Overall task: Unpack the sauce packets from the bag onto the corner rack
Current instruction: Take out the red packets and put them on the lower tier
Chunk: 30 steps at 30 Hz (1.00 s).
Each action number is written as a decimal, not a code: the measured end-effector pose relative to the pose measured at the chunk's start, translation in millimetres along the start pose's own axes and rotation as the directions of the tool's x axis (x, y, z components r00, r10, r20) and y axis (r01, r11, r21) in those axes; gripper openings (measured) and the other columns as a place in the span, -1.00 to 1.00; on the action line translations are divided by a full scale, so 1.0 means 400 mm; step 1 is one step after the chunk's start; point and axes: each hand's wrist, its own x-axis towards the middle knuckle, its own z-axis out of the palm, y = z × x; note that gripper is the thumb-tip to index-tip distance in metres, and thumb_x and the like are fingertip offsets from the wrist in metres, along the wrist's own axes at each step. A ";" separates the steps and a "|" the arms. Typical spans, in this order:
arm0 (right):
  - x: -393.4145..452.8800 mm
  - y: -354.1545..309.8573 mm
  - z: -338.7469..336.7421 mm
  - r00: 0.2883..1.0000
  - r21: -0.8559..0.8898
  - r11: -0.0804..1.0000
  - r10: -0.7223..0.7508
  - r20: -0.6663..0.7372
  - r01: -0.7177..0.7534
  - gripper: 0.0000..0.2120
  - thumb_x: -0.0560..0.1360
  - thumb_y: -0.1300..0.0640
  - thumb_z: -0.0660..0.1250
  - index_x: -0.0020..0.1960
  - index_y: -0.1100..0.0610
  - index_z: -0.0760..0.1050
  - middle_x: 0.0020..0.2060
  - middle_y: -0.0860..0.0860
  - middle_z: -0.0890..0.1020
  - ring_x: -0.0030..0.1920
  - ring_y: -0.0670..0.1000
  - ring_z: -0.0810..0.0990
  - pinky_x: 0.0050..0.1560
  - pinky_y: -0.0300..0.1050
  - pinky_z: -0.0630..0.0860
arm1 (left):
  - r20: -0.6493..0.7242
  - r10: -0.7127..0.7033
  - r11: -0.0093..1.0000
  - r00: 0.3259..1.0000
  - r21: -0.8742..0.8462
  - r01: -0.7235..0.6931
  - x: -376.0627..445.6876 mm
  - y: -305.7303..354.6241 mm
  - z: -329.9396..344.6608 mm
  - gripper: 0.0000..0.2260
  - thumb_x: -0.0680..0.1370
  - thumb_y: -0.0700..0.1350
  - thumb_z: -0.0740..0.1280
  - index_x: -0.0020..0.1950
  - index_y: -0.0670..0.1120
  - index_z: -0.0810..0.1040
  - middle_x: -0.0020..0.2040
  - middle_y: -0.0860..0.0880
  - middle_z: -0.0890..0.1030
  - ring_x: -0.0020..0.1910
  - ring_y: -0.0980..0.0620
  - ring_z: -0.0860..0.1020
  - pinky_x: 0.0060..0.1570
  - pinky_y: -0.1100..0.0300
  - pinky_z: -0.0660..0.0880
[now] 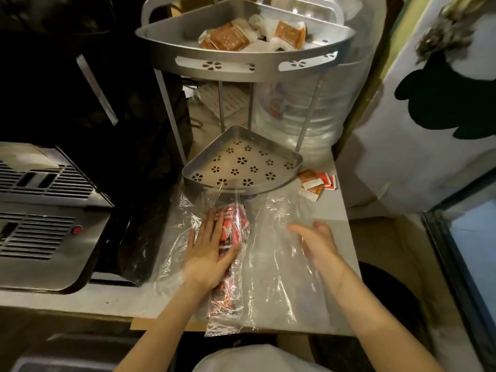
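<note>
Down on the grey counter (341, 210), the left hand (208, 252) lies flat with straight, spread fingers, pressing on a clear plastic bag (271, 264) and on the bundle of red sauce packets (232, 232) inside it. The packets run in a strip from just beyond the left fingertips back under the palm toward the counter's near edge, all still wrapped in the plastic. The right hand (319, 245) is beside it, over the flat, see-through part of the bag, fingers loosely extended and holding nothing; whether it touches the plastic or floats just above it, I cannot tell.

Straight ahead of the left fingertips stands the metal corner rack (241, 65) with 2 shelves. Its lower shelf (241, 163), punched with flower-shaped holes, sits just past the bag's far end, and the plastic reaches its front rim. The upper shelf (171, 33), farther ahead and higher, holds a heap of orange and white packets (230, 37).

Beyond the right hand, next to the lower shelf, a few loose orange and red packets (316, 183) lie on the counter. Off to the left of the left hand sits a steel appliance (40, 210) with slotted vents and a small red button.
</note>
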 end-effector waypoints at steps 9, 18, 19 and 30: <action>0.006 -0.050 -0.035 0.838 0.023 0.958 0.237 0.492 -0.285 -0.62 0.15 0.14 0.47 -0.04 0.14 0.54 -0.29 0.05 0.69 -0.26 0.03 0.58 -0.15 -0.07 0.51 | 0.000 -0.015 1.000 1.000 0.004 0.015 0.000 -0.004 0.004 -0.16 0.26 0.49 -0.44 0.45 0.09 -0.36 0.54 0.02 -0.16 0.51 0.05 -0.14 0.47 -0.02 -0.25; -0.012 -0.112 -0.040 0.826 0.219 0.954 0.050 0.561 -0.207 -0.91 0.47 0.27 0.27 -0.10 0.16 0.55 -0.29 0.00 0.61 -0.34 -0.01 0.63 -0.20 -0.01 0.62 | 0.022 -0.020 1.000 1.000 0.001 0.020 -0.002 0.002 -0.001 -0.16 0.21 0.48 -0.51 0.39 0.09 -0.43 0.48 0.09 -0.30 0.49 0.11 -0.18 0.47 -0.01 -0.26; -0.013 -0.121 -0.044 0.821 0.222 0.956 0.033 0.570 -0.192 -0.90 0.48 0.27 0.26 -0.11 0.15 0.55 -0.34 -0.03 0.62 -0.34 -0.03 0.62 -0.09 0.01 0.62 | 0.029 -0.022 1.000 0.999 -0.001 0.022 0.000 0.002 -0.002 -0.17 0.22 0.48 -0.50 0.39 0.09 -0.43 0.48 0.10 -0.30 0.49 0.11 -0.19 0.47 0.00 -0.26; -0.088 -0.239 -0.077 0.808 0.148 0.985 -0.155 0.568 0.085 -0.81 0.45 0.12 0.28 -0.32 0.14 0.49 -0.27 -0.06 0.57 -0.07 -0.03 0.56 0.06 -0.05 0.38 | 0.196 0.004 0.982 0.981 0.186 -0.042 0.026 0.001 -0.009 -0.13 0.23 0.49 -0.46 0.39 0.00 -0.42 0.50 -0.04 -0.32 0.47 -0.01 -0.33 0.42 -0.10 -0.30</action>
